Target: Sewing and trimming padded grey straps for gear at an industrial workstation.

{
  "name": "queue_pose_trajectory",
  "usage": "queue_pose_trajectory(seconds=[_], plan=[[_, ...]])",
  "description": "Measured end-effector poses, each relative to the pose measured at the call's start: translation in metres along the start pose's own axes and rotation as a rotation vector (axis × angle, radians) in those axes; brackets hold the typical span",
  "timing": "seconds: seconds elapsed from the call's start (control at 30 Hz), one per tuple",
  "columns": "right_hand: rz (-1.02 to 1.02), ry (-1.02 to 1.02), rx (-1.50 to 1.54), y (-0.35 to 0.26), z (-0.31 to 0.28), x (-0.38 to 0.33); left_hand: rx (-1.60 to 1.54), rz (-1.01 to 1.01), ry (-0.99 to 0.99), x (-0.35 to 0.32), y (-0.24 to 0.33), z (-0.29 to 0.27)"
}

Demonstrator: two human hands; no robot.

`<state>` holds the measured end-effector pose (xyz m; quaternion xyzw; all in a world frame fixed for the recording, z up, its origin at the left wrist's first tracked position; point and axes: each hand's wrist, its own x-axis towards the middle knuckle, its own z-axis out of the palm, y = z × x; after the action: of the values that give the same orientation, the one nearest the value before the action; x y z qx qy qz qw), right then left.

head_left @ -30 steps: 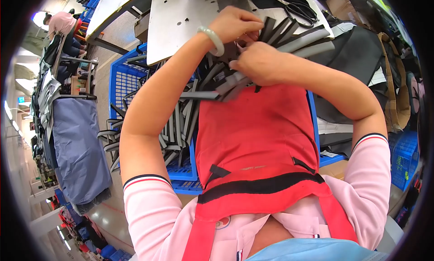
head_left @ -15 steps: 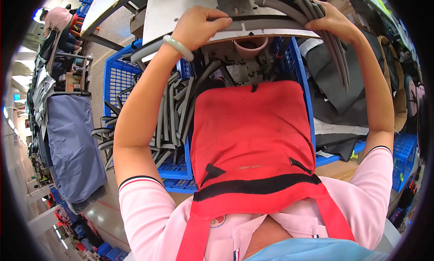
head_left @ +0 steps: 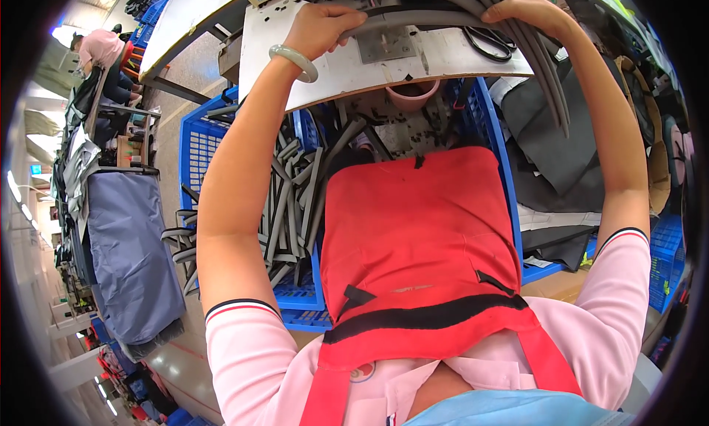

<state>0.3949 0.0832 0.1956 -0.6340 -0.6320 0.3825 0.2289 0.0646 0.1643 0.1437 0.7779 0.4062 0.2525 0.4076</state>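
My left hand (head_left: pixel 321 31) pinches a long grey strip (head_left: pixel 421 18) with a black edge, fingers closed near its left end, over the white worktable. My right hand (head_left: pixel 523 11) is closed around a bundle of similar grey strips (head_left: pixel 535 57), whose loose ends hang down past the table's right side. Between my hands the held strip bows slightly above a square metal plate (head_left: pixel 385 48) set in the tabletop (head_left: pixel 332 77). Some of my right fingers are hidden behind the bundle.
Left of my red apron (head_left: pixel 421 219), a blue crate (head_left: pixel 203 156) holds several grey strips (head_left: pixel 284 204). A pink bucket (head_left: pixel 413 100) stands under the table. Black scissors (head_left: pixel 491 43) lie on top. Dark sheets (head_left: pixel 561 145) are piled right. A person (head_left: pixel 102 49) sits far left.
The strip that ran left past my left wrist along the table edge no longer shows there. Both hands now sit farther over the table, and the view has shifted, showing more tabletop.
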Motion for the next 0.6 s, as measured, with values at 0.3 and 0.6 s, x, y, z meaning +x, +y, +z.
queue_pose_trajectory(seconds=[0.3,0.6], plan=[[-0.012,0.058,-0.063,-0.012,-0.004,-0.001,-0.05,0.016,0.029,0.0,0.0,-0.001],[-0.001,0.056,-0.033,0.004,-0.014,0.021,-0.106,0.013,0.067,0.008,-0.003,0.003]])
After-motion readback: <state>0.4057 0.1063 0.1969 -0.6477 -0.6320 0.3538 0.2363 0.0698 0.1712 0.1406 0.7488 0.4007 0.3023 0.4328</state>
